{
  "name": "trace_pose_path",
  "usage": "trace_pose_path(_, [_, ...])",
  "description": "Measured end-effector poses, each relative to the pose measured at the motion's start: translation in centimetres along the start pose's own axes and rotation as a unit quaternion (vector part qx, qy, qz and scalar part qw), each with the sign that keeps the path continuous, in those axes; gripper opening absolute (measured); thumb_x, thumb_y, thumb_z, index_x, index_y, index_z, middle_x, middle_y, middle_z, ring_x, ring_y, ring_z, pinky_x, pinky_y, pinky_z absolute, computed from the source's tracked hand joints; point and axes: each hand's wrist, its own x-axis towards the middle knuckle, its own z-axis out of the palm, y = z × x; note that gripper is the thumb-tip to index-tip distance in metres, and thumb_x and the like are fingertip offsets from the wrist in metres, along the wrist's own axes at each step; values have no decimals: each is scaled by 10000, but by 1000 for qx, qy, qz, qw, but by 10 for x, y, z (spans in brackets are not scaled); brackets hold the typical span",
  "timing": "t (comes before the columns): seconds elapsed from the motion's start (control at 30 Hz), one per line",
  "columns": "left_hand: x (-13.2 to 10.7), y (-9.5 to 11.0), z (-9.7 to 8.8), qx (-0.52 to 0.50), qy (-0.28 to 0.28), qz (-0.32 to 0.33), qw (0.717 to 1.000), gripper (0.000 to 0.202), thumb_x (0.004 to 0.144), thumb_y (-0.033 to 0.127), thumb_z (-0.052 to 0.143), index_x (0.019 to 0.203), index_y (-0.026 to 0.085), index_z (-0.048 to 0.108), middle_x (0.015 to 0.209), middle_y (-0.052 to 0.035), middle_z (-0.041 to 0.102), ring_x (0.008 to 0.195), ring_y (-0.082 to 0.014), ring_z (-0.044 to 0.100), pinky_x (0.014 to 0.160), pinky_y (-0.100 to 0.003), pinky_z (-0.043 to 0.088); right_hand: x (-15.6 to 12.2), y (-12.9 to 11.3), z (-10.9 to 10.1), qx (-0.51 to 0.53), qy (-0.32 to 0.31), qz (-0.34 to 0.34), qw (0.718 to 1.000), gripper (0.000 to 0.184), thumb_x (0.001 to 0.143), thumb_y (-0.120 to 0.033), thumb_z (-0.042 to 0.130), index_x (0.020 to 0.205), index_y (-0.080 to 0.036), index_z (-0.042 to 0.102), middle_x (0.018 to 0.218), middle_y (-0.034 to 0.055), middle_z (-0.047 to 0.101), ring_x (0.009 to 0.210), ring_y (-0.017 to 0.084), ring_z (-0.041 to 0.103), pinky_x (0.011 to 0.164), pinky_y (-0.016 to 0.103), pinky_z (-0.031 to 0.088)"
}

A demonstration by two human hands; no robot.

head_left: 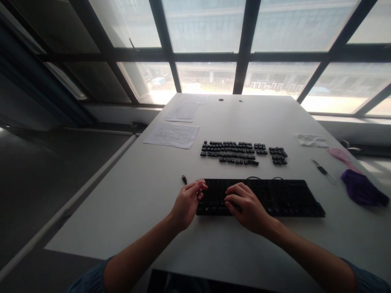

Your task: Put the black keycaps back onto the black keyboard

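While the left hand [187, 203] bends in at the left end of the black keyboard [293, 198], fingertips drawn together, the right hand [249, 205], nearer its middle, arches over it with half-curled fingers; whether either pinches anything I cannot tell. The keyboard lies lower centre to right, long axis running across the frame, beneath the loose keycaps [233, 155] laid in rows at mid-frame.

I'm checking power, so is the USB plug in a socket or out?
Out: the USB plug lies on the white table near the left hand, its metal tip bare.
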Motion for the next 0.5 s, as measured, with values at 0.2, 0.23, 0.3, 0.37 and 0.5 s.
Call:
trace_pose_path(0.2, [0, 12, 9, -111, -35, -83, 990, 222, 832, 347, 667, 719, 161, 626, 979, -81, 624, 752, -136, 542, 597, -286, 432, 6, 5, -15, 0, 34, 2, 999, 147, 951, -198, 569, 899, -219, 704, 1004, 92, 666, 960, 250, 581, 851, 424, 496])
trace_pose_path(0.23, [0, 13, 11, -129, -40, -95, 986, 223, 833, 343, 671, 715, 162, 616, 962, -77, 613, 746, -133, 530, 595, -279, 428, 7, 6, -17, 1, 38, 2, 999, 152, 951, -195, 566, 896, -217, 706, 999, 94, 668, 955, 250, 583, 848, 423, 498])
trace_pose_path(0.3, [0, 16, 15, -162, -53, -118, 978, 244, 846, 365, 676, 729, 161, 609, 934, -69, 588, 741, -126, 508, 593, -262, 423, 7, 8, -22, 3, 44, 2, 999, 158, 948, -184, 564, 888, -213, 707, 985, 94, 671, 942, 247, 587, 839, 418, 503])
trace_pose_path(0.37, [1, 17, 20, -188, -62, -131, 971, 279, 853, 400, 694, 748, 157, 606, 909, -52, 560, 742, -117, 493, 596, -244, 420, 6, 9, -25, 9, 47, 3, 999, 157, 945, -177, 565, 884, -210, 707, 974, 90, 672, 931, 242, 590, 832, 413, 504])
trace_pose_path(0.5, [1, 15, 28, -229, -78, -148, 959, 283, 819, 365, 769, 754, 141, 609, 867, -17, 521, 740, -96, 476, 600, -224, 403, 7, 8, -26, 47, 78, 15, 996, 125, 941, -174, 582, 956, -206, 702, 962, 79, 673, 922, 227, 599, 831, 390, 506])
